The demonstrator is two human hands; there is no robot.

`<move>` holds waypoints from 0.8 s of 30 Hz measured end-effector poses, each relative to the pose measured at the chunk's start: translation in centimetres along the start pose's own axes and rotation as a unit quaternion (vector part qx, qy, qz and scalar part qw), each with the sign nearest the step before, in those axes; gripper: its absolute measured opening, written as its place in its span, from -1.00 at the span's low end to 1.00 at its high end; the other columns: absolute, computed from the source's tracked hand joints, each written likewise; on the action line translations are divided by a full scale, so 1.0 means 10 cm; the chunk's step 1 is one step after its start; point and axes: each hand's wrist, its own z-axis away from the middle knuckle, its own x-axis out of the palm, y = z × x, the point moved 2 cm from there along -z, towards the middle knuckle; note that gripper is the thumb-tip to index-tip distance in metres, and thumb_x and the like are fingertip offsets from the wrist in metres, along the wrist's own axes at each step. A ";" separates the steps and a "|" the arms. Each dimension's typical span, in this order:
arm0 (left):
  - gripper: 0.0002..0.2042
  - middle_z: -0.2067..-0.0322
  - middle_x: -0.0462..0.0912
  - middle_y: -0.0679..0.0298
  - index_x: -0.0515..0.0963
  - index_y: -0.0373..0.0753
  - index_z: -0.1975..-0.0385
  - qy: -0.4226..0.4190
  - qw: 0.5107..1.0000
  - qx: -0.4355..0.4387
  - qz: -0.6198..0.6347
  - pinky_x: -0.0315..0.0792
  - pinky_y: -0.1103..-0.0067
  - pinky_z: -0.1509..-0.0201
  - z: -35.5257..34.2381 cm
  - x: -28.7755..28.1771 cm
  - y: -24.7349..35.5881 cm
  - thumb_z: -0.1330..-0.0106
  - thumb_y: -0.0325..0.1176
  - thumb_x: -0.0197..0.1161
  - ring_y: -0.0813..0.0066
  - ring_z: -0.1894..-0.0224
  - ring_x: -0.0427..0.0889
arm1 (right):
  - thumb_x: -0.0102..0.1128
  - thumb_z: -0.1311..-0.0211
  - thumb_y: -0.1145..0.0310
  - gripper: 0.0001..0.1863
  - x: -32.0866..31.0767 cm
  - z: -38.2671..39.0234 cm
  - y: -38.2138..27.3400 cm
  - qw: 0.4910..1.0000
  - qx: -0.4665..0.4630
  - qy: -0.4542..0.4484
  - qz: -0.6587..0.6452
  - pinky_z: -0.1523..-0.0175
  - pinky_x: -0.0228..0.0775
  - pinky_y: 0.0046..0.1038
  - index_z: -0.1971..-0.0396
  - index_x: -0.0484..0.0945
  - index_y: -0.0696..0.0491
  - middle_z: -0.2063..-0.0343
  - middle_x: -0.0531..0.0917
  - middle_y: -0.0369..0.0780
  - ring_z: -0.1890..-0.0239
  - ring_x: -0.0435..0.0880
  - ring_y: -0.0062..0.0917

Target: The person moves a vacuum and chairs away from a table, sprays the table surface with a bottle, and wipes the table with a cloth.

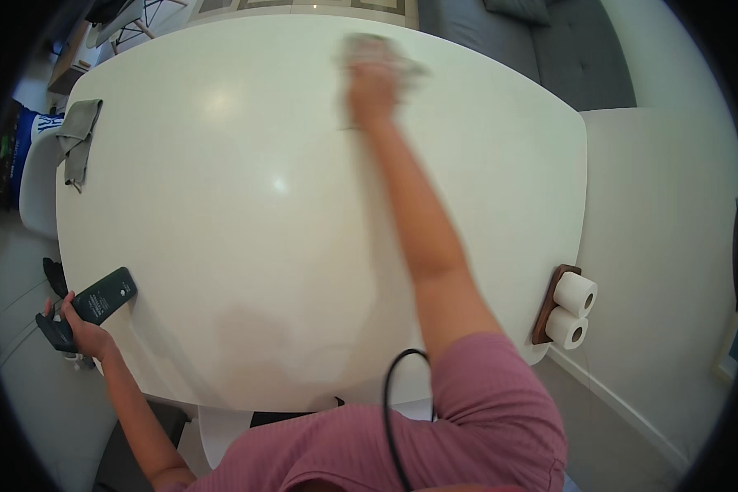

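Observation:
My right hand (371,92) is stretched out to the far middle of the white table (271,213), pressed on a cloth (398,66) that is smeared by motion. My left hand (86,332) grips a dark spray bottle (102,297) by its neck at the table's near left edge. The bottle lies tilted, its body over the tabletop. A folded grey cloth (80,131) with a small dark end hangs at the far left edge.
Two white paper rolls (574,291) sit in a wooden holder at the right edge, by a pale wall (656,246). A grey sofa (586,61) stands beyond the table. A white chair (37,184) with blue fabric is at the left.

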 end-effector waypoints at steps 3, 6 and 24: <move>-0.78 0.33 0.60 0.23 0.50 -0.35 0.13 0.009 1.000 0.013 0.006 0.49 0.64 0.20 0.02 0.00 0.07 -0.29 -0.40 0.11 0.55 0.31 0.59 | -0.10 -0.31 0.27 -0.57 0.03 -0.10 -0.96 0.991 -0.081 -0.098 -0.052 -0.37 0.06 -0.15 -0.11 0.49 0.11 -0.20 0.45 -0.06 -0.32 0.30 -0.24; -0.78 0.30 0.59 0.22 0.50 -0.35 0.14 -0.002 1.000 0.002 0.017 0.48 0.64 0.20 -0.01 -0.05 -0.01 -0.29 -0.39 0.11 0.55 0.29 0.59 | -0.11 -0.31 0.26 -0.59 -0.06 -0.17 -0.10 0.988 -0.110 -0.029 -0.102 -0.36 0.09 -0.17 -0.06 0.52 0.10 -0.20 0.45 -0.06 -0.28 0.34 -0.20; -0.79 -0.13 0.46 0.27 0.60 -0.40 0.32 -0.035 0.996 0.081 -0.011 0.36 0.50 -0.07 0.05 0.18 0.16 -0.27 -0.40 0.06 0.43 0.10 0.56 | -0.20 -0.34 0.23 -0.46 0.38 0.50 -3.00 0.944 -0.186 -0.230 -0.146 -0.48 -0.25 -0.13 -0.29 0.28 0.08 -0.37 0.22 -0.15 -0.44 0.07 -0.29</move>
